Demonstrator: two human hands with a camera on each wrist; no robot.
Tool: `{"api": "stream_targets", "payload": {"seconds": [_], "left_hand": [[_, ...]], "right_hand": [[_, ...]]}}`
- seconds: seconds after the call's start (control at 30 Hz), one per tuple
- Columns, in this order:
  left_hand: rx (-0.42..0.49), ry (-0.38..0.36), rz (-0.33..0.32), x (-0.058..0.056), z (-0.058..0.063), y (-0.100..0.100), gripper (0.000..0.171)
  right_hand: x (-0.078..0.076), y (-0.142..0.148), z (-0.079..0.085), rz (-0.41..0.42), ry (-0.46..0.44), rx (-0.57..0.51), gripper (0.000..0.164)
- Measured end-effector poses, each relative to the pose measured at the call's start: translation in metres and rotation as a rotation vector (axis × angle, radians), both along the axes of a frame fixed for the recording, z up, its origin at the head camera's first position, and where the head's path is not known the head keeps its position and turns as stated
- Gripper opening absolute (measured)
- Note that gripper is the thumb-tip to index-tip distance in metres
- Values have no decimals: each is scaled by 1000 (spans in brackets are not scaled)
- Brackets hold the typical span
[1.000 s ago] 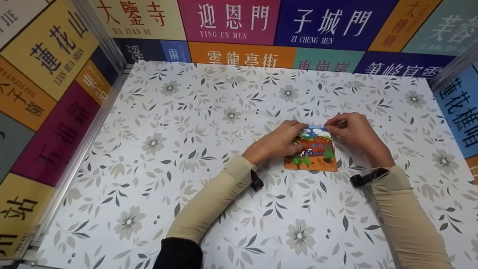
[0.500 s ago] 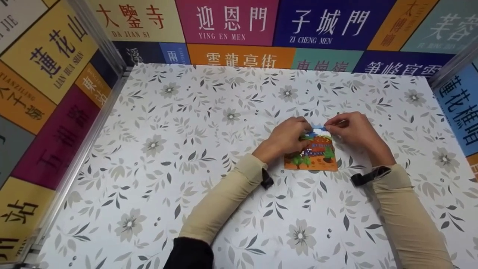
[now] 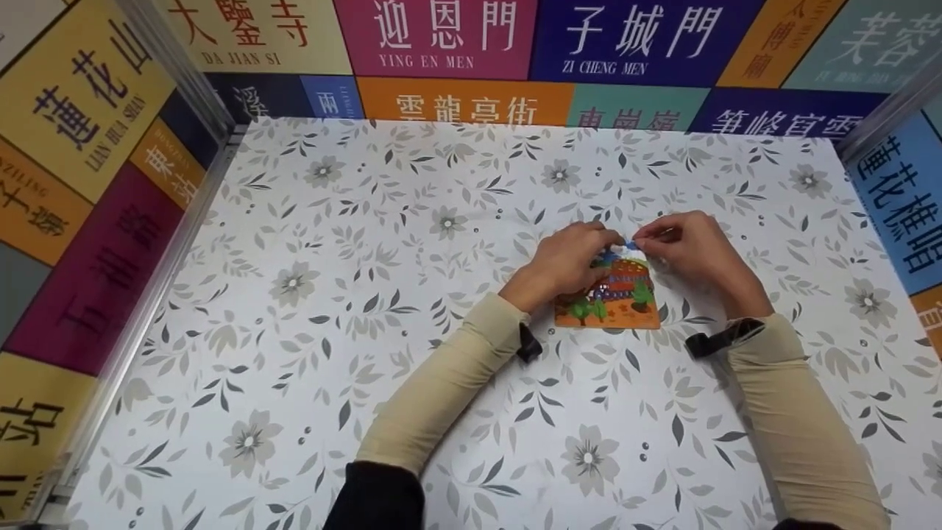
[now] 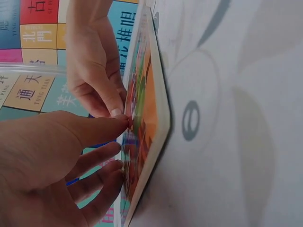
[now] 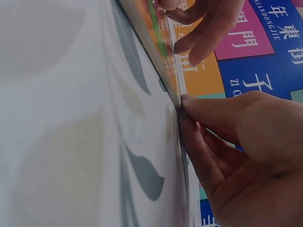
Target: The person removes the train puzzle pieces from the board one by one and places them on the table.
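A square picture board (image 3: 611,313), printed with green trees on orange ground under blue sky, lies on the floral tabletop. Its surface looks glossy and creased, like clear film, in the left wrist view. My left hand (image 3: 567,261) lies over its upper left part, with thumb and fingertips touching the printed face (image 4: 150,111). At the upper right corner, my right hand (image 3: 688,243) pinches the edge between thumb and index finger, as the right wrist view (image 5: 236,137) of that hand shows. Both hands hide much of the top edge.
The white tabletop (image 3: 368,309) has a grey flower and leaf pattern. Colourful panels (image 3: 456,37) with large printed characters stand along the back and sides, with a metal rail (image 3: 158,258) at the left. A black strap (image 3: 725,338) sits at the right wrist.
My left hand has slid right and toward the board's far edge, covering more of the printed sky. The right hand keeps its pinch at the corner. The head view has shifted slightly.
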State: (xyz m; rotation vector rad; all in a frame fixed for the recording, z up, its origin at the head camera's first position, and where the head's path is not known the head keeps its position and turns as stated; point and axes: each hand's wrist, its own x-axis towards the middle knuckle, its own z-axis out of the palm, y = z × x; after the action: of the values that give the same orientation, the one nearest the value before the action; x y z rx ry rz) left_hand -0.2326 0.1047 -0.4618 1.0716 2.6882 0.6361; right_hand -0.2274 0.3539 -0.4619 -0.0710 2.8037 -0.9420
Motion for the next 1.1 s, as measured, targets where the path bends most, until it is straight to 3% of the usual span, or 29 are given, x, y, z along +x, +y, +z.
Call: {"api": "stream_targets", "payload": {"seconds": [0.43,0.83,1.1], "left_hand": [[-37,-17,-8,0,0,2,46],[-126,130,-6,7,4,10,34],[-187,117,-14,6,6,16,34]], "right_hand": [[0,0,0,3,-1,9,23],[-1,-1,-4,33,108,21,20],[0,-1,-2,27,84,26,21]]}}
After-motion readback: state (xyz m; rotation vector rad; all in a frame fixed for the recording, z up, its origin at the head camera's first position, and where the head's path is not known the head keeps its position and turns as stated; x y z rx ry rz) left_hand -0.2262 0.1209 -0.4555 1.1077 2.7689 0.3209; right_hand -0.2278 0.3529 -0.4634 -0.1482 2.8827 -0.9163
